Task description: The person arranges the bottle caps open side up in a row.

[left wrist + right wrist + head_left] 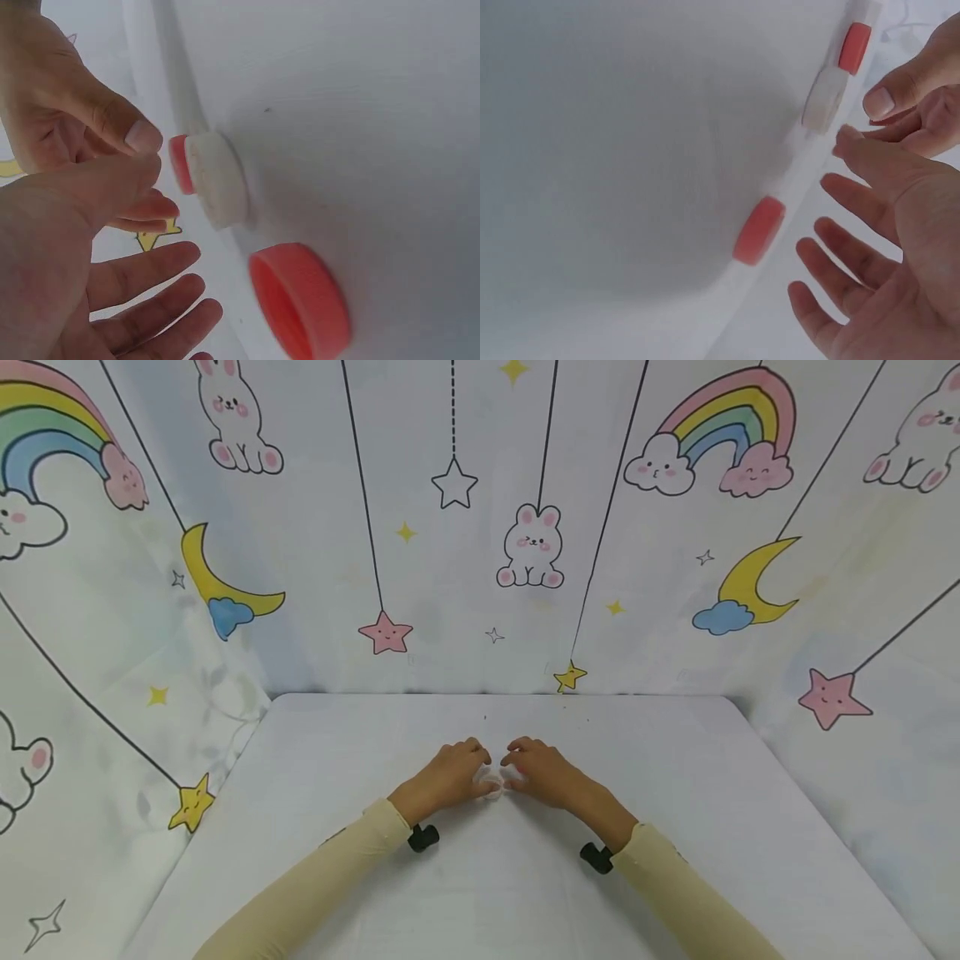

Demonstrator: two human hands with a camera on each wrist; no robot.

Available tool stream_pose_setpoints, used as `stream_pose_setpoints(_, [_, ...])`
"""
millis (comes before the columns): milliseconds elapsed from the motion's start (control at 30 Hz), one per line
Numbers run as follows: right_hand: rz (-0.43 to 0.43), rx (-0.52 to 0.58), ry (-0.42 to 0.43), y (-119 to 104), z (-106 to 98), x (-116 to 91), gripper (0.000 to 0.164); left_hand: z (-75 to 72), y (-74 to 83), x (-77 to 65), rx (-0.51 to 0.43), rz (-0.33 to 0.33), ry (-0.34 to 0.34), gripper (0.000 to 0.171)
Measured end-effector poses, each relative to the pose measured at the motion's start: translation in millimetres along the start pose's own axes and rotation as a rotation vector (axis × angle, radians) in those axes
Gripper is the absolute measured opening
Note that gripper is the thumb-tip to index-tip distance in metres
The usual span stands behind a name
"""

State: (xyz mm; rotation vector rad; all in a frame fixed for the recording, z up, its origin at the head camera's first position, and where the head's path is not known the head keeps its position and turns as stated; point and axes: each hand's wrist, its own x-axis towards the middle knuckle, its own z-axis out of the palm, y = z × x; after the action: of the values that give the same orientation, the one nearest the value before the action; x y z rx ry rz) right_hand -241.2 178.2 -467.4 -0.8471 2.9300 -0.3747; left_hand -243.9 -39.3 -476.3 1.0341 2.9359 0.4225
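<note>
Over the middle of the table, my left hand (450,775) and right hand (547,775) face each other, thumb tips close together. Three bottle caps stand in a row beneath them. A hollow red cap (304,300) is nearest in the left wrist view, its open side showing. Beyond it comes a white cap (217,180), then another red cap (180,165) partly behind the white one. The right wrist view has the white cap (825,101) between the two red ones. My fingers are spread and loosely bent, with nothing held. From the head view the hands mostly hide the caps.
A white cloth covers the table (480,877). Behind it and at both sides rise white fabric walls (465,577) printed with rainbows, bunnies, moons and stars. Small dark cameras (424,838) are strapped at the wrists, below the cream sleeves (322,868).
</note>
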Motion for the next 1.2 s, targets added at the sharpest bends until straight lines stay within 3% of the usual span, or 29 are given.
stream_pose_setpoints(233, [0.029, -0.002, 0.076, 7, -14, -3, 0.038, -15.2, 4.1, 11.2, -0.019, 0.01, 0.014, 0.043])
stream_pose_setpoints(500, [0.108, 0.07, 0.016, 21, -22, -4, 0.05, -20.5, 10.8, 32.1, 0.001, -0.009, -0.044, 0.046])
stream_pose_setpoints(700, [0.123, 0.075, -0.022, 34, -20, -3, 0.051, -16.1, 17.8, 49.8, 0.027, -0.005, -0.1, 0.048])
stream_pose_setpoints(1200, [0.137, 0.044, -0.016, 40, -13, -3, 0.039, 0.7, 33.2, 75.4, 0.12, -0.032, -0.135, 0.039])
